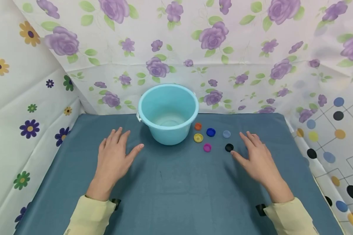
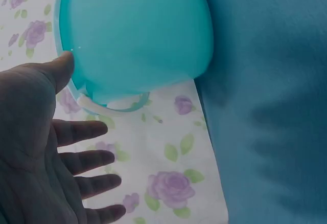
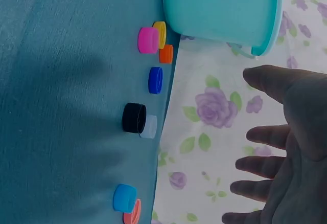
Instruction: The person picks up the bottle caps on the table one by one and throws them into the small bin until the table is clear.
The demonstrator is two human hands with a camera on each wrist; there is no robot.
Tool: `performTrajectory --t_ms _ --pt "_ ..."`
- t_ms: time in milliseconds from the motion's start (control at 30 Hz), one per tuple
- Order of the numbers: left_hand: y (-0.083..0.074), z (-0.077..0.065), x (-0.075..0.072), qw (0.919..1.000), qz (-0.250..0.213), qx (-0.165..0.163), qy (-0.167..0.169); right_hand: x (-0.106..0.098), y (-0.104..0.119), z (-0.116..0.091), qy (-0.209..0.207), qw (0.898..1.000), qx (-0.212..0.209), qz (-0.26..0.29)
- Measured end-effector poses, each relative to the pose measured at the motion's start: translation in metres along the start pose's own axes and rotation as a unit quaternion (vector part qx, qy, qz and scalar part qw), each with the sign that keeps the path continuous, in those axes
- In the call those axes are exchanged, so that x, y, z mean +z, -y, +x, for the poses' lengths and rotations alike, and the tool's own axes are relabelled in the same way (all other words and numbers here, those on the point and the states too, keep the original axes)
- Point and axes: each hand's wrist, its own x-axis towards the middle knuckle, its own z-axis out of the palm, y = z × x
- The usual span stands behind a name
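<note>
Fingers spread, my left hand [image 1: 114, 158] hovers over the cloth left of a light blue bucket [image 1: 168, 130], touching nothing. My right hand [image 1: 257, 158] is likewise spread and holds nothing; its thumb tip overlaps the edge of a black bottle cap [image 1: 229, 147] in the head view. Left of that hand lie a pink cap [image 1: 207, 147], a yellow cap [image 1: 198, 138], an orange cap [image 1: 198, 126], a dark blue cap [image 1: 210, 132] and a pale blue cap [image 1: 226, 134]. The right wrist view also shows a sky-blue cap [image 3: 124, 198] and a coral cap [image 3: 132, 213], hidden in the head view.
A blue-grey cloth [image 1: 170, 195] covers the table. Behind the bucket hangs a white floral sheet [image 1: 179, 39], with patterned sheets at the left and right sides. The bucket's white handle [image 2: 110, 106] hangs down against its side.
</note>
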Motion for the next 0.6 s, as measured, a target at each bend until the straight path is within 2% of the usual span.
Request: performTrajectory --t_ms 233,367,500,600 --pt "-0.006 -0.001 0.001 0.9989 -0.013 0.043 -0.016 0.005 0.005 -0.002 -0.010 1.000 -0.008 0.013" --pt "-0.008 0.003 -0.002 0.9959 -0.030 0.074 -0.043 0.005 0.006 -0.001 -0.012 1.000 -0.012 0.016" --pt "-0.012 0.013 -0.009 0.9889 -0.054 0.108 -0.086 0.002 0.008 0.003 -0.032 0.999 -0.026 0.028" --pt "-0.018 0.022 -0.015 0.9805 -0.063 0.143 -0.119 -0.002 0.010 0.006 -0.046 0.998 -0.036 0.035"
